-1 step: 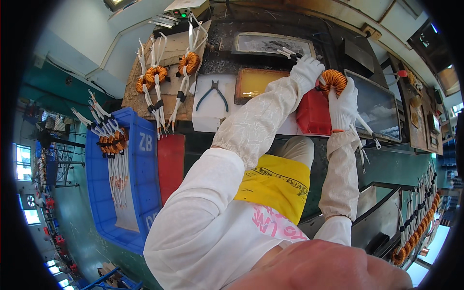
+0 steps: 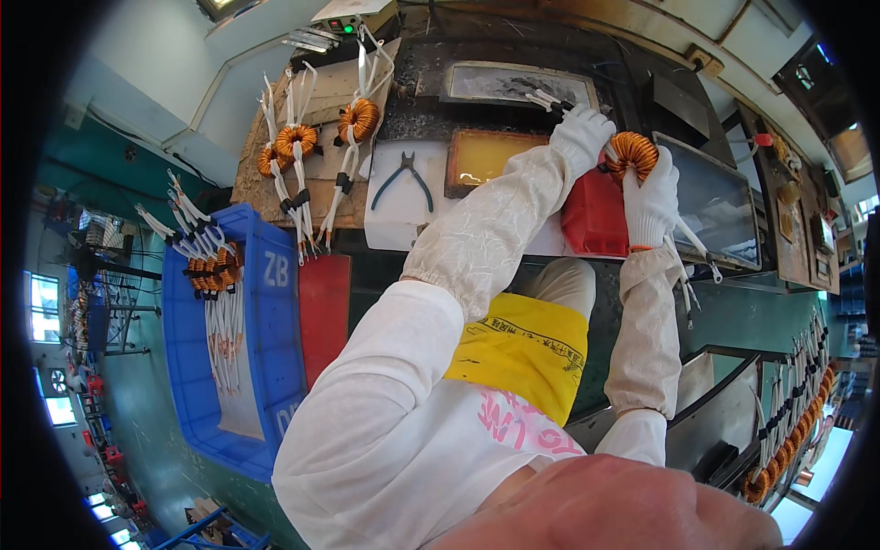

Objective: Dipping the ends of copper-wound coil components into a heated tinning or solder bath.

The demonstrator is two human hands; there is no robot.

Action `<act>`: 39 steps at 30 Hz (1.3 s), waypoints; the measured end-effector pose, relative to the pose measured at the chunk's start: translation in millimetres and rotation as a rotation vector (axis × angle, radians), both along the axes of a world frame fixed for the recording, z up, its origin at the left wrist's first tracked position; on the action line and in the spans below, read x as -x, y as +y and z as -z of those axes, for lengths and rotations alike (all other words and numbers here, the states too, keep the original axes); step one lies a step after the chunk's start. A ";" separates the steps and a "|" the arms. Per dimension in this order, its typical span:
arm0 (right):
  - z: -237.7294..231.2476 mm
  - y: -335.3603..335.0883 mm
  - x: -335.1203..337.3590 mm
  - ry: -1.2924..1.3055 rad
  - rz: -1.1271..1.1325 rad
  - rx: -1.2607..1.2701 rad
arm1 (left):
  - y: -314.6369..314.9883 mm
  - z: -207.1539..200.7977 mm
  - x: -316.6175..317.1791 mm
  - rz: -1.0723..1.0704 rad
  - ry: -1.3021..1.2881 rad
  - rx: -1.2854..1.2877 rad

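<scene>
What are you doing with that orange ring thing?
A person in white gloves holds a copper-wound ring coil above a red box. The right hand grips the coil, and the left hand holds its white wire ends. More coils lie on the bench, beside pliers.

head cam | 1 fisheye view | looks steeply down, close over workbench (image 2: pixel 394 229) | forearms enter from below
</scene>
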State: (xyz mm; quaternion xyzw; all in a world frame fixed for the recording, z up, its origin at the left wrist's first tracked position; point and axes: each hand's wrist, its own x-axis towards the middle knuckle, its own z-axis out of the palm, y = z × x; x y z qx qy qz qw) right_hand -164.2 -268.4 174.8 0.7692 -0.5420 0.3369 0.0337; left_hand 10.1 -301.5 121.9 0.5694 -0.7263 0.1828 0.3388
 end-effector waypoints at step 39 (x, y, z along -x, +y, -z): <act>-10.7 1.3 0.1 -0.014 0.036 -0.224 | -0.3 -1.7 2.5 -0.023 -0.009 -0.055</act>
